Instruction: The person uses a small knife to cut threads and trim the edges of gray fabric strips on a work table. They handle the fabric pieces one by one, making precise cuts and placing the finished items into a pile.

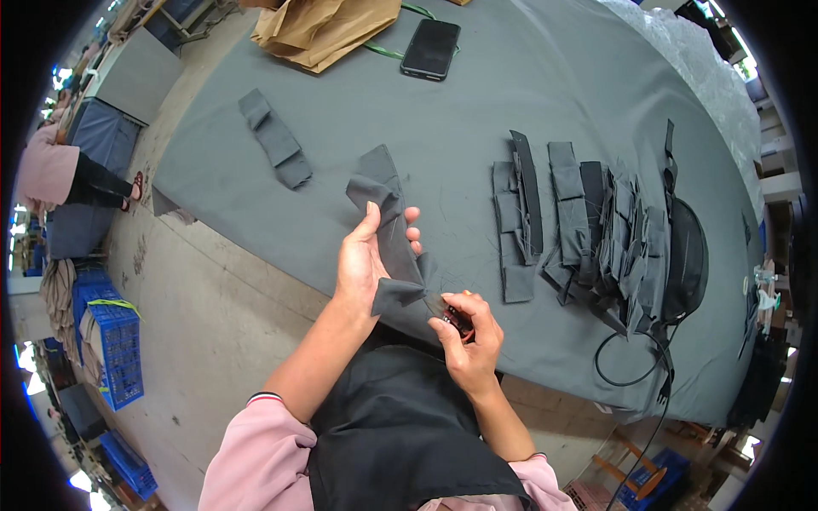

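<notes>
A folded dark grey fabric strip (394,238) hangs across my left hand (360,262), its thumb on the near side and fingertips curled round the far side. Its lower end spreads towards my right hand (477,347). Those fingers are closed around small thread snips (460,322), dark with a bit of red, mostly hidden in the grip. The snips' tip is close to the strip's lower edge; whether they touch is unclear. Another folded grey strip (277,140) lies flat on the table, beyond my left hand.
The table's grey cover (477,128) carries a phone (431,49) and brown paper (328,30) at the back. To the right lie several grey strips (618,238), a black pouch (687,260) and a looped cable (626,383). A blue crate (119,349) and another person (64,175) are left.
</notes>
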Demonstrator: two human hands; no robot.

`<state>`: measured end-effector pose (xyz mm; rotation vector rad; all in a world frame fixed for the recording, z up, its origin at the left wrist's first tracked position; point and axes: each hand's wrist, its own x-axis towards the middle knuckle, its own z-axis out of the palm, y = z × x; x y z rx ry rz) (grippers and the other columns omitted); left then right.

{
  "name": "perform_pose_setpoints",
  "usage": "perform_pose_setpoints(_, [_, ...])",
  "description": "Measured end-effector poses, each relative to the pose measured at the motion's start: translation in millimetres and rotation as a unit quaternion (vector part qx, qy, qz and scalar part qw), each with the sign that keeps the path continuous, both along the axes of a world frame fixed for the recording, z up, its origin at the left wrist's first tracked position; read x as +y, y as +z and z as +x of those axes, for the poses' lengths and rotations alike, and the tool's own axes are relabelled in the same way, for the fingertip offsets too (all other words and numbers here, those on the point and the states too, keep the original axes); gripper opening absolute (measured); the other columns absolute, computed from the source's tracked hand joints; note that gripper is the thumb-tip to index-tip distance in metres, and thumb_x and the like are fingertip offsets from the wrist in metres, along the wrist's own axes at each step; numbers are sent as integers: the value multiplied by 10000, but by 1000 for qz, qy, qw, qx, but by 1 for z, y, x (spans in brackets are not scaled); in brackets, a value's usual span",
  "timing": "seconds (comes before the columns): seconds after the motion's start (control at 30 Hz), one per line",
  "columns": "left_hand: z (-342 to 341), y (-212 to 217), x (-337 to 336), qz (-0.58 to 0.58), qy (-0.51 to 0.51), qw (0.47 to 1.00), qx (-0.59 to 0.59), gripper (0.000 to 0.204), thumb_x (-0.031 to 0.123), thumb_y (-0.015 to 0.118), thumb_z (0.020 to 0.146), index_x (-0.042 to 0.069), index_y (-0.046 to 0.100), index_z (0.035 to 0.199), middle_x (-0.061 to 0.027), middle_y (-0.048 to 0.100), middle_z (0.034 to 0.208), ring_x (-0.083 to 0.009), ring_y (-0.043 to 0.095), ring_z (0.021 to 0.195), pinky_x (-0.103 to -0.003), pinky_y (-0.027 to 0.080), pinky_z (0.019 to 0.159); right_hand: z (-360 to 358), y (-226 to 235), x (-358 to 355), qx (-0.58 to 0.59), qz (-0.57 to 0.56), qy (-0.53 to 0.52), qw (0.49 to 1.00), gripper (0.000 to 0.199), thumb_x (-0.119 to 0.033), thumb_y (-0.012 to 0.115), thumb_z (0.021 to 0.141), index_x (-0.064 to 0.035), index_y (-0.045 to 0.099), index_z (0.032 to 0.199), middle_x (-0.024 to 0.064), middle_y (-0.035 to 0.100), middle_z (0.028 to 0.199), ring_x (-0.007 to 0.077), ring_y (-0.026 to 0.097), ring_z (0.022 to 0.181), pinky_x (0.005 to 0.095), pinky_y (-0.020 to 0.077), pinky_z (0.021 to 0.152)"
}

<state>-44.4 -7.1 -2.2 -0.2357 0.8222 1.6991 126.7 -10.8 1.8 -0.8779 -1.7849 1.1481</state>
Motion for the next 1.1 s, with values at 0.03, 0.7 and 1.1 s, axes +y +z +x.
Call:
perform_pose_setpoints(0.03, [1, 1, 0, 2, -8, 1000, 3, 334, 373, 462, 967, 62, 515, 1075, -94, 626, 966, -151, 580, 727, -301, 522, 648, -1, 2, 1, -1, 1, 1, 1000, 258, 3, 714, 739, -13, 600, 970, 79, 607, 782, 160, 560, 621, 268, 457, 690])
perform_pose_setpoints(0.7, [2, 6, -5, 24, -92, 993, 63, 375, 395, 434, 972, 53, 488, 1116, -127, 628, 983, -197, 632, 746, -332, 539, 655, 8, 5, -2, 71, -275, 12, 959, 203, 12, 676, 809, 12, 577, 987, 39, 636, 872, 62, 571, 762, 200, 455, 679])
perform_pose_setpoints(1.1, [31, 2, -17, 24, -201, 959, 197, 610, 359, 411, 994, -57, 262, 1415, -110, 406, 1367, -173, 395, 1240, -307, 273, 1071, -10, 2, 40, -78, 5, 1, 997, 485, 63, 631, 649, -97, 641, 1106, 115, 675, 997, 207, 670, 736, 291, 545, 632])
